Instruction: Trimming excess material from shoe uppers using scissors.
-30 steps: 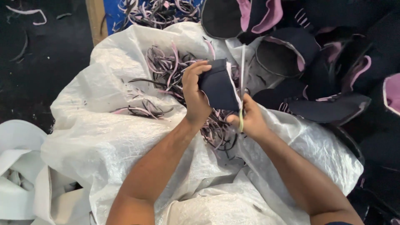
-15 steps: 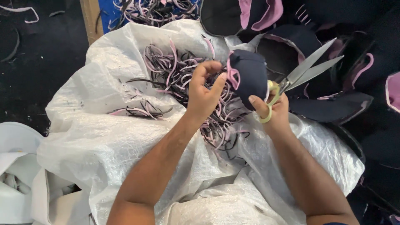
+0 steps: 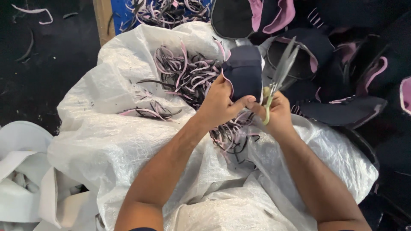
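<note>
Two hands on one job here, and pretty much everything hangs off the dark navy fabric piece (image 3: 244,72), so I'll place the rest from that; the left hand (image 3: 220,102) has its grip clenched on the piece's lower-left edge, thumb wrapped across the front, holding it up over the white woven sack (image 3: 107,141); the piece stands more or less upright, its long axis running away from the person, with a thin pink edge showing down its left side.

Just right of the piece sit the scissors (image 3: 280,77), blades pointing up and away, roughly parallel to that long axis; they look only slightly parted and sit beside the right edge rather than around it, though I can't tell if they touch the cloth; the right hand (image 3: 278,113) is closed around the pale yellow-green handles, below and right of the piece, fingertips almost meeting the left thumb.

Left of and below the piece lies a tangle of pink and dark trimmed strips (image 3: 184,81) on the sack; right of the piece and beyond it, a pile of dark pieces with pink lining (image 3: 342,64).
</note>
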